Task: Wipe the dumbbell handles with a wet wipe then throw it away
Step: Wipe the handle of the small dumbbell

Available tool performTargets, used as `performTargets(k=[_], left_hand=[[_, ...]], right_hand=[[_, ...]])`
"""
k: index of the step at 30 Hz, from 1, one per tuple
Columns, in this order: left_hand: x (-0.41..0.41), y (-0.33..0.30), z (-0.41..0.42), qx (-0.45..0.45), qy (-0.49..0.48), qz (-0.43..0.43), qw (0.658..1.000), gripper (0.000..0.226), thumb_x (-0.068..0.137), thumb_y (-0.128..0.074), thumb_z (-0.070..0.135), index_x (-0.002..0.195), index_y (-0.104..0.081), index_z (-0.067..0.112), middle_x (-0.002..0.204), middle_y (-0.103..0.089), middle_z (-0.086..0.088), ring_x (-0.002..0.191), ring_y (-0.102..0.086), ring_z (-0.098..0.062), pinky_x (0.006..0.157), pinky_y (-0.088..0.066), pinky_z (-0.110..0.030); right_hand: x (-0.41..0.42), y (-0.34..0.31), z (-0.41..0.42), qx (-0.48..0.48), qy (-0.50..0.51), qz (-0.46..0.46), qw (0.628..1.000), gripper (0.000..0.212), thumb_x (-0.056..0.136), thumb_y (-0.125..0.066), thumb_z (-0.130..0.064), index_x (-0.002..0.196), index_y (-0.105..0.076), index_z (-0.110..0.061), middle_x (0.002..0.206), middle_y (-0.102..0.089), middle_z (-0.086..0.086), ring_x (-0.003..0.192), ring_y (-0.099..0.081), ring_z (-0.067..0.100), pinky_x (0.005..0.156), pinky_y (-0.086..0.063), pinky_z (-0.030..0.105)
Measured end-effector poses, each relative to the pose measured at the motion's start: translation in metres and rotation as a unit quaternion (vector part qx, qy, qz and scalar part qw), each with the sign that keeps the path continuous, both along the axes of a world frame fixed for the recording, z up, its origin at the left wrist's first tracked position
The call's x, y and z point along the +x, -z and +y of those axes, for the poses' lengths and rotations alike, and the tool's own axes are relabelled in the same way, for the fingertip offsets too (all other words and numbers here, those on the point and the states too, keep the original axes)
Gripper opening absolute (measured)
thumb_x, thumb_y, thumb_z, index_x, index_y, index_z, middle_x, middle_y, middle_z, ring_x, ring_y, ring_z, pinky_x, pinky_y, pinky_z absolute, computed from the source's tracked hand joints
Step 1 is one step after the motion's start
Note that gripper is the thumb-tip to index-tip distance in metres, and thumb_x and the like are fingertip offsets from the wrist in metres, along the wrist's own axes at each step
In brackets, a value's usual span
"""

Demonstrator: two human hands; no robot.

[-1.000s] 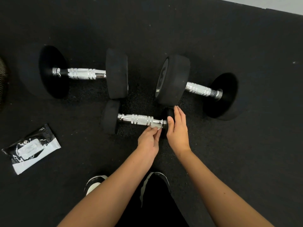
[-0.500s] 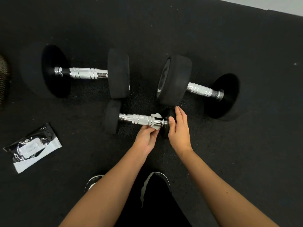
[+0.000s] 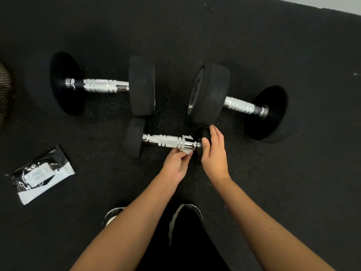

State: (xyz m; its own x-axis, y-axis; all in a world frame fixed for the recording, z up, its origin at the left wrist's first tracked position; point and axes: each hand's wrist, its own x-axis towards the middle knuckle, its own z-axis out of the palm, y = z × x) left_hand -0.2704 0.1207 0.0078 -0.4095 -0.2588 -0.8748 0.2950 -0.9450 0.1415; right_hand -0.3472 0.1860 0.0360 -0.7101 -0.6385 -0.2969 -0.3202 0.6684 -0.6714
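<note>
Black dumbbell heads (image 3: 142,86), knurled chrome handles (image 3: 105,86), apparently white wipe (image 3: 187,151)

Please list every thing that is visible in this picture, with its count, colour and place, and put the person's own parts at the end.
large dumbbells: 2, black weights with silver handles; one far left, one far right on the floor
small dumbbell: 1, black ends, silver handle; centre, nearer the person than the large ones
wet wipe: 1, white; wrapped on the right end of the small dumbbell's handle
wipe packet: 1, black and white; on the floor at the left
floor mat: 1, black; under everything
mesh object: 1, brownish; left edge, cut off
shoes: 2, black and white; bottom centre
left hand: pinches the wipe
right hand: fingers straight, against the small dumbbell's right end
</note>
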Motion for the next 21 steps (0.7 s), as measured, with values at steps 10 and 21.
performTargets(k=[10,21], left_hand=[[0.002,-0.017,-0.001,0.034,-0.043,-0.076,0.996,0.028,0.091,-0.045,-0.01,0.116,-0.056,-0.004,0.101,-0.061,-0.009,0.09,-0.059,-0.017,0.092,-0.046,-0.03],[0.012,-0.027,-0.014,0.048,-0.071,-0.115,0.99,0.024,0.09,-0.047,-0.01,0.111,-0.059,-0.005,0.097,-0.062,-0.01,0.088,-0.06,-0.019,0.093,-0.047,-0.03]], right_hand=[[0.0,0.0,-0.001,-0.002,0.007,-0.001,1.0,0.049,0.099,-0.036,-0.022,0.145,-0.026,-0.009,0.152,-0.023,0.002,0.139,-0.024,0.011,0.106,-0.015,0.011],[0.001,0.0,0.0,-0.002,0.007,-0.001,1.0,0.049,0.099,-0.037,-0.022,0.145,-0.026,-0.009,0.152,-0.023,0.001,0.14,-0.023,0.011,0.107,-0.016,0.013]])
